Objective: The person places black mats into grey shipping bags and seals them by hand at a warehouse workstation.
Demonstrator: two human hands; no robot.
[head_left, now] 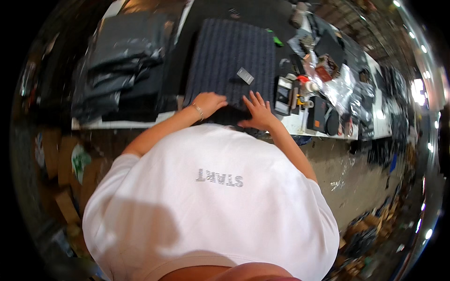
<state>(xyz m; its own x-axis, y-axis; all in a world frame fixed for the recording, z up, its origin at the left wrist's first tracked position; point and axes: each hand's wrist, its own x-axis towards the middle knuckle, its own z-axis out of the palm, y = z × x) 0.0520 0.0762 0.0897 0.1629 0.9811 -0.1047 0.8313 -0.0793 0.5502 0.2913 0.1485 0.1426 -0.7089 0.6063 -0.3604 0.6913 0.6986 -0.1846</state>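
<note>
A folded dark striped cloth piece [229,51], navy and black, lies flat on the table before me. A small white printed tag [245,75] rests on its right half. My left hand [208,104] lies on its near edge, fingers stretched to the right and close together, a bracelet round the wrist. Opposite it, my right hand [258,112] presses on the near right corner with fingers spread; a ring shows on one finger. Between the two hands the near edge of the cloth is dark and hard to make out.
Dark packs in clear plastic [126,51] are piled at the left. To the right stand a tape dispenser [307,86], a black-and-white box [283,95], a red-brown box [326,67] and crumpled plastic [346,84]. Cardboard boxes [58,157] stand below the table's left end.
</note>
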